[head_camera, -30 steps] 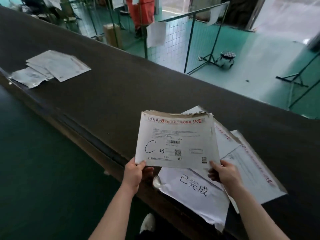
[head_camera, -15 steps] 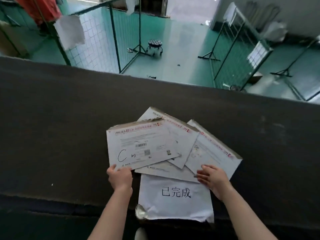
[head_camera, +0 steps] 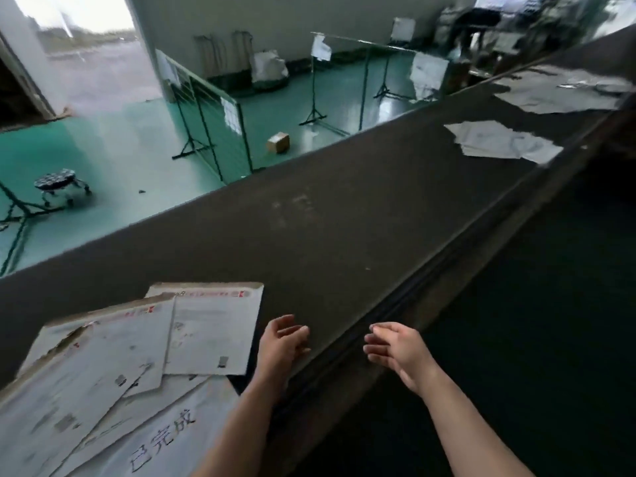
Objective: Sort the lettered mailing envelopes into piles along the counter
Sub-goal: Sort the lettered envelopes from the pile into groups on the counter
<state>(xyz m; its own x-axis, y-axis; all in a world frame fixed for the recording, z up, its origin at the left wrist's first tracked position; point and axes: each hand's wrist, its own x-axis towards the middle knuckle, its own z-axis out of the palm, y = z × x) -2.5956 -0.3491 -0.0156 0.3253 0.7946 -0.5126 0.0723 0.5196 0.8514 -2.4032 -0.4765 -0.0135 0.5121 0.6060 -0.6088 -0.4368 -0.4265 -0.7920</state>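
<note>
Envelopes [head_camera: 113,352] fanned in an overlapping heap at the near left end of the worktop [head_camera: 344,215], lying flat, printed faces up. Topmost envelope [head_camera: 213,328] at the heap's right side, roughly square to the near edge, red-printed top strip toward the far edge, long axis running along the worktop. Others beneath it skewed, their long axes slanting from near left toward far right, torn flaps toward the far edge. Under them, nearest the near edge, a white sheet [head_camera: 165,442] with black handwritten characters, reading slantwise. Lettering on the envelopes too blurred to read.

Left hand [head_camera: 284,342] just right of the topmost envelope, over the worktop near its near edge, fingers loosely curved, holding nothing, apart from the paper. Right hand [head_camera: 395,349] beyond the near edge, over the dark floor side, palm turned toward the left hand, fingers relaxed and empty.

Further along toward the far right end, well apart from the heap, a second pile [head_camera: 502,142] of pale envelopes close to the near edge, and a third pile [head_camera: 564,94] past it, both blurred. Beyond the far edge, green floor [head_camera: 120,146] with a small stool [head_camera: 56,184], a cardboard box [head_camera: 278,142] and metal racks [head_camera: 206,111].
</note>
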